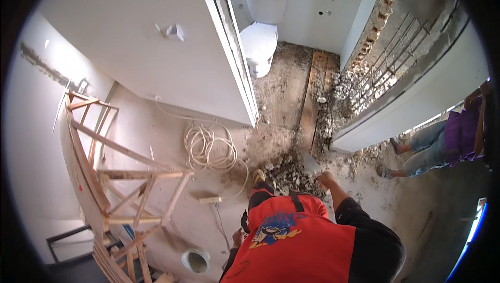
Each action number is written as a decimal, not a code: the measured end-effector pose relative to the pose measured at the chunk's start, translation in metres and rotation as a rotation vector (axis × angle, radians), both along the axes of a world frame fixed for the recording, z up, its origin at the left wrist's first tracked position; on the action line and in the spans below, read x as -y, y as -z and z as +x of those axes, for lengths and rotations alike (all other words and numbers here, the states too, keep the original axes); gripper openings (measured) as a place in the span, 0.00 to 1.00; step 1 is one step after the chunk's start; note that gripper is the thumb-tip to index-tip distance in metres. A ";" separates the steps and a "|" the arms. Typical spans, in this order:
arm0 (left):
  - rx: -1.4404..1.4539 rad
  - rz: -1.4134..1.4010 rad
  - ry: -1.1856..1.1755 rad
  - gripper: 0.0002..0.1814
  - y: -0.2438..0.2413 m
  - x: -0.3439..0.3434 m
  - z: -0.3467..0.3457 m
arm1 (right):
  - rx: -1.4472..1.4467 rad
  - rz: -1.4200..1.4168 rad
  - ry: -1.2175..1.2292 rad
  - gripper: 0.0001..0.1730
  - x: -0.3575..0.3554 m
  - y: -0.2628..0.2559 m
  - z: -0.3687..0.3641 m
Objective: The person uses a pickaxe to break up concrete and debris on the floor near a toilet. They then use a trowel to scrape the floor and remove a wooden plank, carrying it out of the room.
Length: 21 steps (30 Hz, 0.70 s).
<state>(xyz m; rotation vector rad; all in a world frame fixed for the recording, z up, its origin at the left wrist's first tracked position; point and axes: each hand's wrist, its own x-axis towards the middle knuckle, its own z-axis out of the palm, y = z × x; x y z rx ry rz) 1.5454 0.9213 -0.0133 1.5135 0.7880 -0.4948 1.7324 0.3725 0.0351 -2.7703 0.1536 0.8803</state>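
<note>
My right hand (325,181) grips the handle of a metal trowel (311,163). The trowel's blade is over a heap of broken rubble (291,175) on the floor. Grey chunks and dust make up the heap, which lies in front of my foot in a yellowish shoe (258,176). Low beside my body is my left hand (237,238), partly hidden by my red and black top (304,244). Its fingers are too small and covered to show whether they hold anything.
Left of me lie a coiled pale cable (211,148), a power strip (210,199), a wooden frame (131,174) and a bucket (195,261). Ahead stands a toilet (261,40). A broken wall with exposed steel mesh (386,64) is at right, near another person (433,142).
</note>
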 end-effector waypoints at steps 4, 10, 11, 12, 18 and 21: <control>-0.017 0.129 0.126 0.19 -0.058 -0.048 0.142 | -0.155 0.049 0.703 0.26 -0.050 -0.047 0.005; -0.024 -0.172 0.070 0.22 -0.120 -0.043 0.346 | -0.470 0.198 1.052 0.21 -0.053 -0.044 -0.006; 0.020 -0.277 0.150 0.24 -0.118 -0.043 0.371 | -0.460 0.140 0.876 0.20 -0.061 -0.038 -0.005; 0.062 -0.381 0.227 0.26 -0.116 -0.041 0.393 | -0.441 0.075 0.705 0.20 -0.070 -0.032 -0.005; -0.058 -0.073 0.700 0.30 -0.150 0.124 0.530 | -0.631 0.159 0.772 0.20 -0.038 0.092 -0.013; -0.001 0.092 0.745 0.30 -0.140 0.172 0.588 | -0.598 0.190 0.363 0.20 -0.009 0.035 0.105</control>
